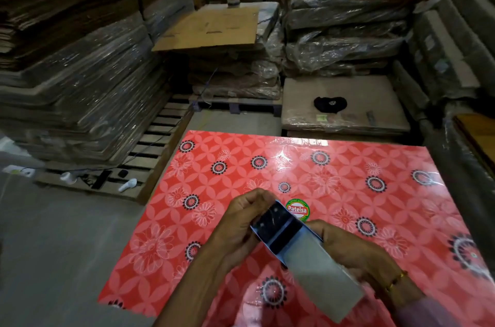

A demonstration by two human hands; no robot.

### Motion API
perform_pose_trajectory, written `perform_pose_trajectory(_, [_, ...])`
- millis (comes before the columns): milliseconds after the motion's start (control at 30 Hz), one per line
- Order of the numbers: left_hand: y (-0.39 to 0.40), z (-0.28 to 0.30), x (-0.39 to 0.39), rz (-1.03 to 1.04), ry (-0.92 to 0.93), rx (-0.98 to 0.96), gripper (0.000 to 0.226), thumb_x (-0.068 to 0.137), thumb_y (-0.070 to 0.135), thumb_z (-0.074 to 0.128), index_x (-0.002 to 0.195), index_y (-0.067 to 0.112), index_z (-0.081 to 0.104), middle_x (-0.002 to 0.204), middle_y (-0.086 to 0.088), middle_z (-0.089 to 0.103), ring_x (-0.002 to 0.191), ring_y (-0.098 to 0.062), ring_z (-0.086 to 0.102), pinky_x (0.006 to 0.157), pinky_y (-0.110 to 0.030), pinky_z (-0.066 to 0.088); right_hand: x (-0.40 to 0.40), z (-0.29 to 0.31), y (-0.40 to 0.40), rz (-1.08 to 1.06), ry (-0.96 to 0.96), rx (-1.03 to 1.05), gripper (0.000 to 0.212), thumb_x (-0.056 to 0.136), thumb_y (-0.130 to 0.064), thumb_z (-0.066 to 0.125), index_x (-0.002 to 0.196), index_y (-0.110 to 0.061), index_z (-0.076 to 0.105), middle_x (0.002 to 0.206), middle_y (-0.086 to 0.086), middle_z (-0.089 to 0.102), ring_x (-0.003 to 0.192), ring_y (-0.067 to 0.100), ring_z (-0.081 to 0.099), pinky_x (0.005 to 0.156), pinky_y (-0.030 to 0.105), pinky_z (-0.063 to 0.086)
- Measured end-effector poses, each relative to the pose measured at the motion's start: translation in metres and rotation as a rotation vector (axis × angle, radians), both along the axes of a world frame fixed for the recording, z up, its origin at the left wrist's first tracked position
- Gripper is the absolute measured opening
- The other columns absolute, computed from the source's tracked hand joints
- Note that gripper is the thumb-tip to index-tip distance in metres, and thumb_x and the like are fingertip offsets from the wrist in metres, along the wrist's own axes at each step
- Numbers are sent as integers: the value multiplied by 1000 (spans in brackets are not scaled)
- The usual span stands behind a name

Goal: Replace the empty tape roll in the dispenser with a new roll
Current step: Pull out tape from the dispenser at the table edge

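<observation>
Both hands hold a blue metal tape dispenser [281, 227] above the red flowered table top [348, 192]. My left hand [241, 222] grips its dark front end from the left, fingers curled over the edge. My right hand [359, 254] holds it from the right and below. A broad grey band [324, 281], blurred, runs from the dispenser toward me; I cannot tell whether it is tape or the roll. No separate tape roll shows on the table.
A round green and red sticker [297, 209] lies on the table just behind the dispenser. Wrapped stacks of flattened cardboard [80, 80] on pallets stand left, behind and right. A black cloth [330, 104] lies on a low stack behind the table. Bare concrete floor [61, 259] is at left.
</observation>
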State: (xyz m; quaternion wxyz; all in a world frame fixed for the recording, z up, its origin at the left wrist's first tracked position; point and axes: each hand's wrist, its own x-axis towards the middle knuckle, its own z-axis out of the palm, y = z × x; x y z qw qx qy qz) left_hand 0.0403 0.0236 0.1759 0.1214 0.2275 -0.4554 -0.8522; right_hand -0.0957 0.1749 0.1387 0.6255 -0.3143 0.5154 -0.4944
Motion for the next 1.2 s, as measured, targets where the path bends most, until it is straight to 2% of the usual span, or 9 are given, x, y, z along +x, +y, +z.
perform_pose_trajectory(200, [-33,6,-13,-148,-9,-569,7,83,21,74,77,25,73,74,4,69,69,-10,60,65,-21,47,6,5,4,-132,120,17,50,90,21,54,94,-20,81,88,-4,78,78,6,71,71,22,53])
perform_pose_trajectory(300, [-51,4,-25,-244,1,-907,14,82,13,63,78,24,70,86,-10,71,78,-30,64,71,-34,50,9,9,4,-184,203,46,47,89,21,54,95,-17,81,85,-2,76,75,7,68,70,21,52])
perform_pose_trajectory(367, [-58,6,-34,-274,17,-1128,8,80,25,63,78,18,67,78,-6,69,71,-26,61,64,-30,45,12,9,5,-252,215,20,22,90,6,63,104,-5,77,91,9,72,83,17,66,77,29,51])
perform_pose_trajectory(467, [-78,14,-46,-174,22,-1325,21,81,32,66,77,12,67,67,-2,64,59,-14,51,58,-25,39,24,20,8,-397,256,34,41,72,-22,70,107,-1,73,80,3,66,73,12,59,72,24,48])
perform_pose_trajectory(633, [-100,6,-42,-140,-157,-1002,29,97,15,56,69,16,63,59,0,62,49,-9,54,51,-22,44,44,23,14,-535,644,68,54,85,1,70,116,-43,63,91,-17,69,64,-10,58,62,7,42])
perform_pose_trajectory(733, [-77,-16,-25,-329,-263,-641,26,102,13,50,83,2,65,75,-12,64,58,-16,59,55,-24,51,58,-4,19,-579,864,146,61,80,-19,68,122,-61,51,112,-11,59,88,-3,60,76,16,45])
perform_pose_trajectory(867, [-51,-37,-19,-414,-355,-331,25,101,19,53,91,-1,64,85,-17,64,62,-17,63,60,-23,56,79,-29,23,-599,975,302,70,68,-45,54,136,-47,35,113,-3,51,109,20,52,93,42,45])
perform_pose_trajectory(1033, [-36,-58,-21,-514,-378,-390,27,92,35,66,87,9,73,80,-7,71,71,-14,67,67,-29,60,100,-53,20,-612,1111,486,72,75,-58,57,138,-26,45,112,-4,56,104,18,55,82,31,41])
perform_pose_trajectory(1200, [-32,-82,-28,-491,-379,-803,26,87,20,68,64,12,61,64,-2,60,64,-18,62,60,-40,58,116,-71,20,-617,1291,560,77,85,-56,63,146,-15,41,125,3,58,112,27,56,91,38,46])
